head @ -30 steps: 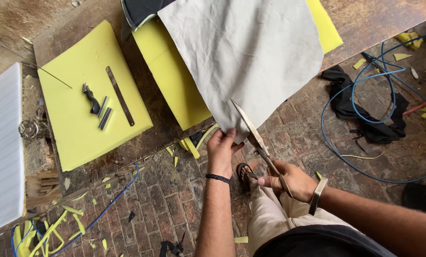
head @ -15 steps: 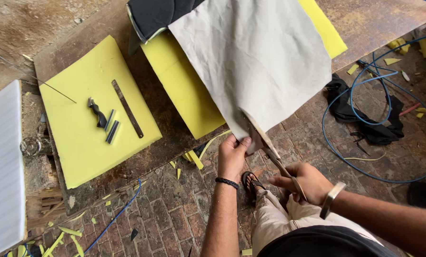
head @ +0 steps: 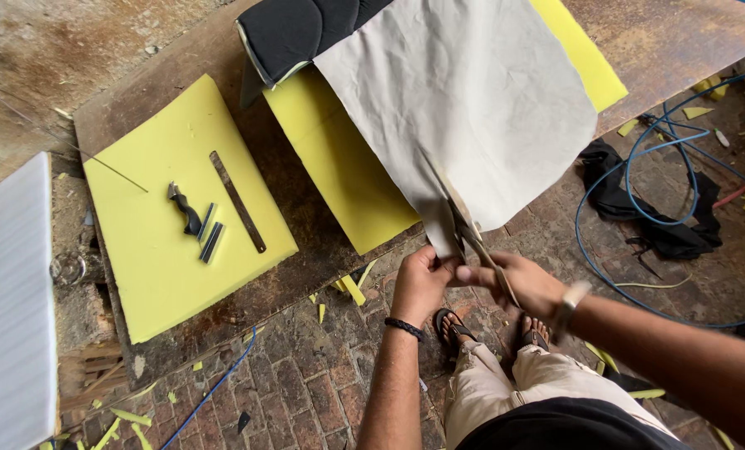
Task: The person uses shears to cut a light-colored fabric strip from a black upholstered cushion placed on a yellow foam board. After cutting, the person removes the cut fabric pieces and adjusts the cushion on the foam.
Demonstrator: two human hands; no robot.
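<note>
Light: soft, even daylight, fairly bright.
Shadows: faint, under the foam (head: 181, 225) edges.
Glare: none.
Focus: sharp; wide-angle bending at the edges.

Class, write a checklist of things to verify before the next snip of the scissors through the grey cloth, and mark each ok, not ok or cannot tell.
1. Left hand grips the cloth edge: ok.
2. Right hand holds the scissors: ok.
3. Blades set in the cut: ok.
4. Left fingers clear of the blades: cannot tell.
5. Cloth taut at the cut: cannot tell.
6. Feet clear of the blue cable: ok.
</note>
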